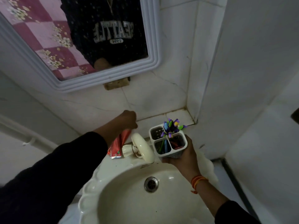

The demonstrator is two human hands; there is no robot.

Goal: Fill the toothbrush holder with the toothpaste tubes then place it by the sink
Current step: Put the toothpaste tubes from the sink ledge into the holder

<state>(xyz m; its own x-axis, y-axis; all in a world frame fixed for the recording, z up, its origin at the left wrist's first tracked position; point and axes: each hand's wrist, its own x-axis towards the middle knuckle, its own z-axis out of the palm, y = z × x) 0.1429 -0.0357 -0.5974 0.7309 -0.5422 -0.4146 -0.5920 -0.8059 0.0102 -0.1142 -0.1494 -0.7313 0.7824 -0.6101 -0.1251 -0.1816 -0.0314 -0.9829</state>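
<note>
My right hand point(181, 156) grips a white toothbrush holder point(168, 143) with four compartments, held above the sink's back rim. Several toothbrushes point(169, 126) with purple and green heads stand in it, and a dark red item lies in its front right compartment. My left hand point(129, 119) is closed on the top end of a red toothpaste tube point(119, 145). The tube hangs down, its crimped end near the sink rim, left of the tap.
A cream tap point(143, 148) stands at the back of the white sink point(100, 183), between tube and holder. A tiled ledge point(176, 117) runs behind in the corner. A white-framed mirror point(150, 46) hangs above, and a white wall point(250, 78) closes in on the right.
</note>
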